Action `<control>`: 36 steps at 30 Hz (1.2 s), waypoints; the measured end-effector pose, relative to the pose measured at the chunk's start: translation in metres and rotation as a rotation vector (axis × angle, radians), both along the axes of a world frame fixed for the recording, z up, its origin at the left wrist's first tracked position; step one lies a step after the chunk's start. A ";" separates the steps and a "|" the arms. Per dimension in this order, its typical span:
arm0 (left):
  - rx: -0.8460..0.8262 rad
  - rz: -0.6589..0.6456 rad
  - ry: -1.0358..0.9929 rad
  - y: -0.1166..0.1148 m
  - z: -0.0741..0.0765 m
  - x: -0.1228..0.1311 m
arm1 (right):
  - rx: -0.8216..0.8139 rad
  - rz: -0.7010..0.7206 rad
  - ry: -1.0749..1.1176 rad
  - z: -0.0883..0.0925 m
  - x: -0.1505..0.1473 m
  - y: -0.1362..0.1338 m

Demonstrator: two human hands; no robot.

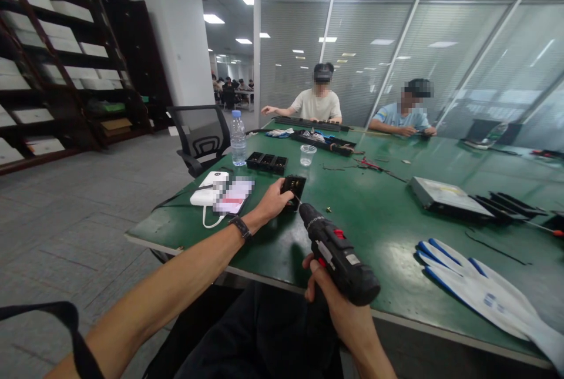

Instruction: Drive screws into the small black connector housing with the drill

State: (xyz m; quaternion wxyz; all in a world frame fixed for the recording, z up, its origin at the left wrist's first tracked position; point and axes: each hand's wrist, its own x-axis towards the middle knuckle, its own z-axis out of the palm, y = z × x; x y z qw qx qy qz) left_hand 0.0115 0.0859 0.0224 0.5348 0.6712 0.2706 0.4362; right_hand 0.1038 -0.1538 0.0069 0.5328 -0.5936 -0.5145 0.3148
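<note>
My left hand (277, 198) grips a small black plastic box (294, 185) with brass-coloured parts inside, tilted up above the green table (264, 255). In my right hand (328, 285) is a black cordless drill (337, 250) with red details, my fingers wrapped round its handle. The drill's thin bit points up and left and reaches the box near my left thumb; whether it touches a screw I cannot tell. A small brass piece (328, 210) lies on the table to the right of the box.
A black three-part tray (267, 163), water bottle (238, 139), clear cup (308, 155), white power bank (210, 188) and phone (234, 195) stand beyond my left hand. To the right lie a white-blue glove (480, 288) and metal case (447, 198). Two people sit across the table.
</note>
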 end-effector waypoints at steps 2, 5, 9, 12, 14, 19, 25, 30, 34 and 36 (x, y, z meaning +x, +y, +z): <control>-0.001 0.001 0.004 0.000 0.000 0.000 | -0.020 -0.017 -0.001 0.000 -0.001 0.000; 0.020 0.007 0.022 0.001 -0.001 0.000 | -0.037 -0.054 0.009 0.001 -0.003 -0.001; 0.071 0.026 0.049 0.003 -0.003 0.000 | -0.006 -0.028 0.039 0.000 -0.002 0.001; 0.099 0.032 0.062 0.004 -0.003 0.000 | -0.001 -0.035 0.088 -0.001 -0.002 0.002; 0.125 0.035 0.064 0.005 -0.003 0.000 | -0.008 -0.067 0.117 0.000 -0.005 0.001; 0.120 0.056 0.067 0.005 -0.002 -0.001 | -0.001 -0.055 0.151 0.006 -0.007 0.000; 0.088 0.125 0.103 0.005 0.008 -0.004 | -0.089 0.004 0.398 0.038 0.006 0.005; -0.016 0.185 0.022 0.015 0.025 -0.003 | -0.149 0.084 0.335 0.077 0.024 0.027; -0.125 0.209 -0.051 0.025 0.027 -0.005 | -0.167 0.106 0.192 0.100 0.031 0.046; -0.191 0.234 -0.057 0.034 0.022 -0.006 | -0.144 0.172 0.115 0.109 0.034 0.055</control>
